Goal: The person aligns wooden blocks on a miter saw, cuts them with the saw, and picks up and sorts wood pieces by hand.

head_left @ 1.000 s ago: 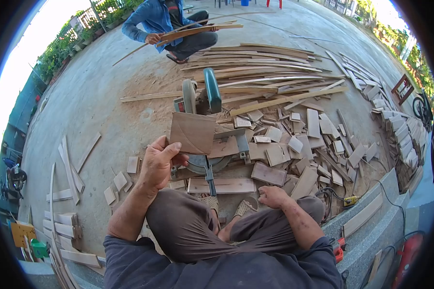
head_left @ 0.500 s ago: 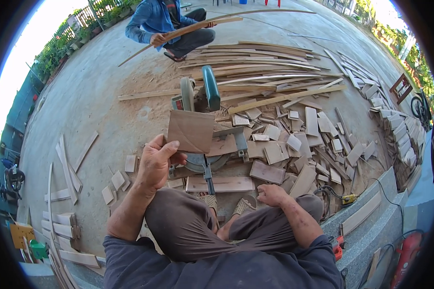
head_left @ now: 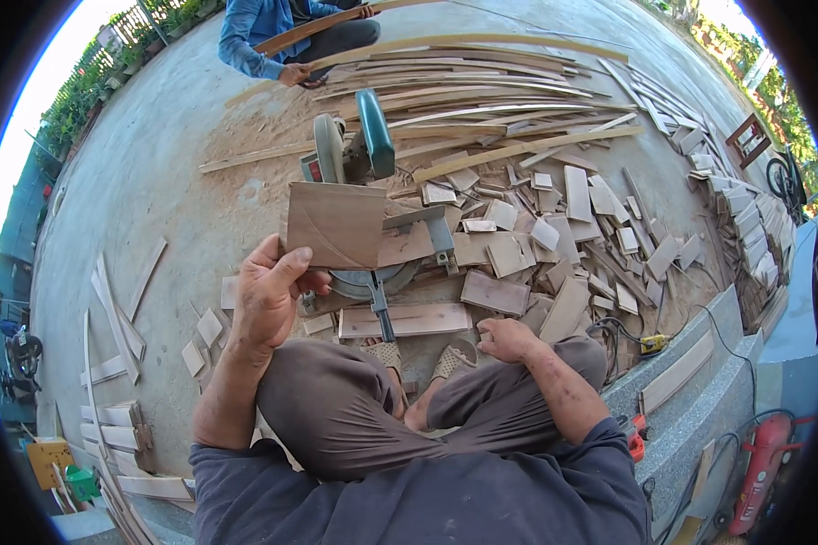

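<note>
My left hand (head_left: pixel 274 289) grips a square piece of light brown wood (head_left: pixel 334 221) by its lower left corner, held up in front of the mitre saw (head_left: pixel 373 134); a curved line shows on its face. The piece hides part of the saw's round base (head_left: pixel 353 286). My right hand (head_left: pixel 504 341) rests by my right knee, fingers curled, with nothing visible in them. Beside the saw's base lies another small board (head_left: pixel 404 242), and a plank (head_left: pixel 405 321) lies before my feet.
A co-worker in blue (head_left: pixel 254 41) crouches beyond the saw, handling long planks, near piled strips (head_left: pixel 491 86). Wood offcuts (head_left: pixel 577 195) cover the floor rightward; loose strips (head_left: pixel 118 309) lie left. Power cables (head_left: pixel 609 331), a concrete step (head_left: pixel 686 400) and a red cylinder (head_left: pixel 759 472) are at right.
The view has shifted, so the scene sits higher and slightly left. The co-worker's hand and planks have come lower, toward the pile. My left hand still holds the piece up.
</note>
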`<action>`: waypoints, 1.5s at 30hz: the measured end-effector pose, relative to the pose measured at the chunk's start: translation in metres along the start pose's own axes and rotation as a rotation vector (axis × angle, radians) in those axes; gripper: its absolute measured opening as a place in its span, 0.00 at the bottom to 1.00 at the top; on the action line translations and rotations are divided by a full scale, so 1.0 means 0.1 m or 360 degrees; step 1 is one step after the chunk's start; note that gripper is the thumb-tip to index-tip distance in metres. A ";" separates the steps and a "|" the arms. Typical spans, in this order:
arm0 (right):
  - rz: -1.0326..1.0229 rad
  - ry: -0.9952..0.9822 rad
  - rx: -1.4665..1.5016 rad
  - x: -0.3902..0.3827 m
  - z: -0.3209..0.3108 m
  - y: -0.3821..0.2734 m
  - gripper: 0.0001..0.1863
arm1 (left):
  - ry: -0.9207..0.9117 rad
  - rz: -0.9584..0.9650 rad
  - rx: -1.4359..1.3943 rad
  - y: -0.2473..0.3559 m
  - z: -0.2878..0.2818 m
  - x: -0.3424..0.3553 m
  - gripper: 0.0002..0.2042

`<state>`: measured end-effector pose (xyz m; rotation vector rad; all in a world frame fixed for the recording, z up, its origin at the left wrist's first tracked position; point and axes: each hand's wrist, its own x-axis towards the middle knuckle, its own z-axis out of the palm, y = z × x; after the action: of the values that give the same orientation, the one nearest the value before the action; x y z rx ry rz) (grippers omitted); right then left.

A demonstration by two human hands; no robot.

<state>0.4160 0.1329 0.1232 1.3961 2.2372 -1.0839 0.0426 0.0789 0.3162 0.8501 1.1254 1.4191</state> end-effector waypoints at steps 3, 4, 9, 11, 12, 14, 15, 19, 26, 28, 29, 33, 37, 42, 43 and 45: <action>0.0014 -0.0043 -0.0011 -0.03 0.04 0.01 0.28 | 0.0007 0.0011 0.0025 0.03 0.04 -0.05 0.05; -0.0037 0.0038 -0.0015 -0.03 0.07 0.05 0.28 | 0.0017 0.0022 0.0030 0.03 0.04 -0.06 0.05; -0.0182 0.0156 -0.0083 0.02 0.17 0.14 0.27 | -0.0002 -0.0032 0.0003 -0.01 0.02 -0.06 0.06; -0.0107 0.0098 -0.0036 0.01 0.15 0.10 0.27 | 0.0012 -0.0052 0.0020 0.03 0.05 -0.06 0.06; -0.0102 0.0088 -0.0033 -0.01 0.14 0.09 0.27 | -0.0012 -0.0043 0.0023 0.01 0.03 -0.06 0.07; -0.0071 0.0072 -0.0015 -0.03 0.12 0.06 0.27 | -0.0039 -0.0049 0.0025 -0.01 -0.01 -0.05 0.08; -0.0060 0.0062 -0.0008 -0.03 0.12 0.05 0.27 | -0.0036 -0.0036 0.0046 -0.01 -0.03 -0.05 0.08; -0.0056 0.0080 -0.0070 0.00 0.10 0.04 0.28 | -0.0041 0.0009 0.0039 -0.01 -0.05 -0.03 0.09; -0.0077 0.0012 -0.0075 0.02 0.17 0.06 0.29 | -0.0011 0.0015 0.0051 0.02 0.00 -0.05 0.10; -0.0105 -0.0079 -0.0169 0.03 0.21 0.08 0.28 | 0.0012 0.0047 0.0048 0.01 0.01 -0.04 0.10; -0.0100 -0.0082 -0.0161 0.04 0.23 0.08 0.28 | 0.0008 0.0039 0.0050 0.01 0.02 -0.04 0.10; -0.0095 -0.0204 -0.0192 0.05 0.23 0.06 0.27 | 0.0074 0.0087 0.0005 0.02 0.03 -0.02 0.09; -0.0106 -0.0191 -0.0194 0.04 0.22 0.04 0.28 | 0.0070 0.0114 -0.0035 0.03 0.03 -0.02 0.09; -0.0115 -0.0195 -0.0190 0.05 0.23 0.03 0.27 | 0.0063 0.0128 -0.0034 0.04 0.01 -0.02 0.08; -0.0130 -0.0196 -0.0182 0.05 0.24 0.04 0.27 | 0.0057 0.0131 -0.0024 0.05 0.02 -0.03 0.08; -0.0128 -0.0184 -0.0177 0.05 0.28 0.07 0.27 | 0.0070 0.0134 -0.0033 0.04 0.03 -0.04 0.08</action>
<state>0.4163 0.1176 0.0984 1.1780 2.2505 -1.0208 0.0446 0.0759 0.3212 0.8642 1.1170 1.5230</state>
